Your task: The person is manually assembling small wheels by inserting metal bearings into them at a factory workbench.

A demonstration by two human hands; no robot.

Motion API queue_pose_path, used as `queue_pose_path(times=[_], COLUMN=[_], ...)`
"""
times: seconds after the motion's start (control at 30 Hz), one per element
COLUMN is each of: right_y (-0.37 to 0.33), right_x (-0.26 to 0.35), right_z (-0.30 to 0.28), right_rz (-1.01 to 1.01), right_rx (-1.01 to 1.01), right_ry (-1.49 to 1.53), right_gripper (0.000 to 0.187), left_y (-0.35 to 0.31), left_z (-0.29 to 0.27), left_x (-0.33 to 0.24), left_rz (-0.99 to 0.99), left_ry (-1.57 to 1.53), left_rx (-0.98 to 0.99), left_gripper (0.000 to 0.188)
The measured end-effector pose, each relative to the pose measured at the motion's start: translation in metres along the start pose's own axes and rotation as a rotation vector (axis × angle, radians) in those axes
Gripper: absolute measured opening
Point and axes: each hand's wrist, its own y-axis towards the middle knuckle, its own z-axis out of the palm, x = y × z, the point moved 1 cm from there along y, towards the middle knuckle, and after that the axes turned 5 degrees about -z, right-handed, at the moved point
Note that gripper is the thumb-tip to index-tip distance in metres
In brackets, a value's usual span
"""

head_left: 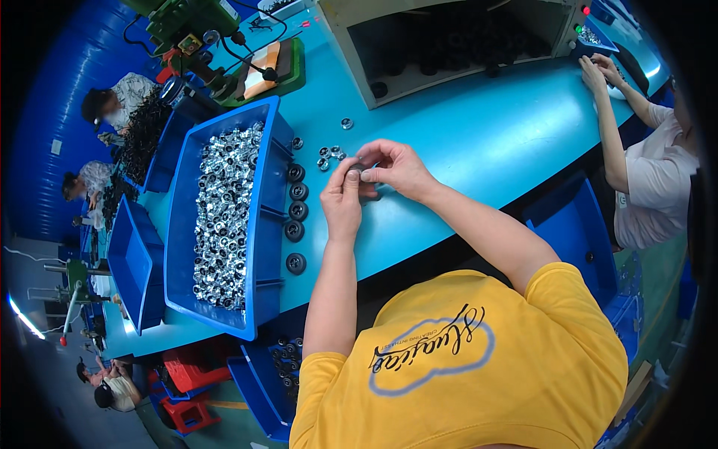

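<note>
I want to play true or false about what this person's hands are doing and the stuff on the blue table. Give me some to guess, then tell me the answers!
1. Both hands, the left hand and the right hand, meet over one small dark round part. True.
2. The blue bin beside the hands is full of red balls. False: it holds shiny silver metal parts.
3. A row of black round parts lies along the bin's right side. True.
4. The table is yellow. False: it is light blue; the person's shirt is yellow.
5. A few small silver parts lie on the table near the hands. True.
</note>
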Motion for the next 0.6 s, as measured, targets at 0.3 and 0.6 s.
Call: queue_pose_path(times=[0.3,0.6], right_y=[-0.003,-0.007], right_x=[0.009,0.004], right_z=[-0.001,0.008], right_rz=[-0.023,-0.107], right_rx=[-0.035,0.028], right_ry=[0.108,-0.144], right_gripper=[0.036,0.039], left_y=[-0.002,-0.007], left_z=[0.003,0.004], left_x=[-0.001,0.003], left_rz=[0.043,0.102], left_ry=[0.02,0.121], left_rx=[0.067,-0.137], left_gripper=[0.033,0.027])
